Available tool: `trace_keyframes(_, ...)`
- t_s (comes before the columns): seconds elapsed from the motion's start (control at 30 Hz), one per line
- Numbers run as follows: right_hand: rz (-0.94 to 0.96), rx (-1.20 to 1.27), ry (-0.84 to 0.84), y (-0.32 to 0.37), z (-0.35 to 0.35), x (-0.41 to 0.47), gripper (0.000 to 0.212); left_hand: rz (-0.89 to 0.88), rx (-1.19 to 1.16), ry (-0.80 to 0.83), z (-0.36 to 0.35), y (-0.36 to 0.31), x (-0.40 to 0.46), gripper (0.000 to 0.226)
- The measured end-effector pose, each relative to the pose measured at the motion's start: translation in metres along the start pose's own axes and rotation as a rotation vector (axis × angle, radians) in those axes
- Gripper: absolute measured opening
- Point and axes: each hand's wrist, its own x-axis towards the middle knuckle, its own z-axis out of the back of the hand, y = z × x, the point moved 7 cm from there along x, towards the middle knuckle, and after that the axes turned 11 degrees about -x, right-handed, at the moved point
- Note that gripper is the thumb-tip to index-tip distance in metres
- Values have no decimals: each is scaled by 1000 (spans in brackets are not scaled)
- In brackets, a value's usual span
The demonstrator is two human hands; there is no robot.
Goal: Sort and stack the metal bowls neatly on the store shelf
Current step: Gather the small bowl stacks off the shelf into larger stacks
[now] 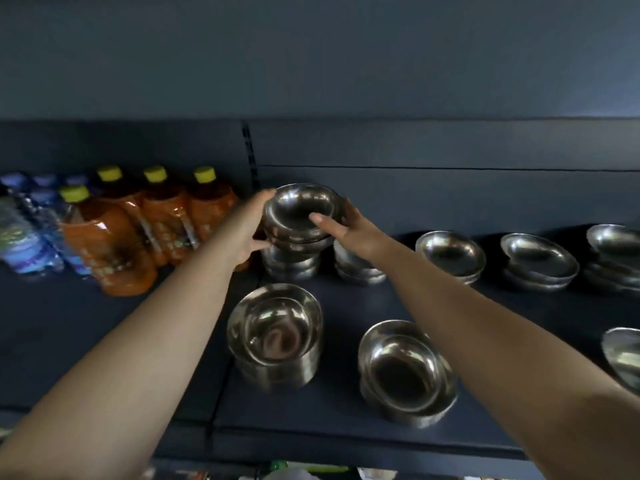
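Looking at: a dark blue shelf (104, 341) from my head cam, going left to right, bit blurry all over.
Far left: water bottles (24, 237) with blue labels, packed together at the back.
Next to them: orange bottles (114, 244) with yellow caps, four I can count, one standing in front of the other three.
Left hand (247, 230): reaching to the back of the shelf, fingers wrapped round the left side of the top bowls (299, 213), thumb tucked in lower down against the stack.
Back stack (291, 265): that's what the top bowls sit on, just right of the orange bottles, near the back wall. Top bowls look tilted toward me and a bit off-centre from the ones below.
Right hand (349, 226): on the right side of the same top bowls, thumb over the rim and into the bowl, the other fingers behind it. So both hands are holding that one lot.
Behind right hand: another short stack (360, 268), partly hidden by my wrist.
Front row: tall stack (277, 337) between my forearms, lower stack (405, 375) under my right arm.
Back right: three more low stacks (450, 254) in a row, well apart from each other.
Far right edge: one bowl (623, 355) cut off by the frame.
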Motion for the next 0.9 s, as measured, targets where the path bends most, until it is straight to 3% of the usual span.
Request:
trace_keyframes(0.07, -40, -19, 36, 7, -17, 13, 74, 36, -57, -10, 14, 4, 10, 31)
trace_keyframes(0.17, -99, 5, 65, 2, -34, 35, 112, 76, -118, 16, 24, 11, 24, 31)
trace_keyframes(0.2, -115, -3, 65, 3, -36, 38, 112, 83, -133, 25, 25, 14, 28, 35)
trace_keyframes(0.33, -185, 43, -44, -2, -34, 48, 74, 135, -174, 44, 27, 26, 45, 49)
trace_keyframes(0.5, -309, 223, 25, -21, -54, 51, 101, 177, -188, 33, 24, 39, 54, 46)
trace_keyframes(0.6, -364, 320, 6, -26, -54, 51, 87, 164, -169, 34, 21, 41, 56, 35)
trace_keyframes(0.73, -415, 388, -48, -30, -52, 49, 93, 183, -144, 37, 22, 42, 57, 57)
trace_keyframes(0.9, -366, 283, -147, -27, -31, 37, 73, 41, -35, 17, 23, 26, 57, 58)
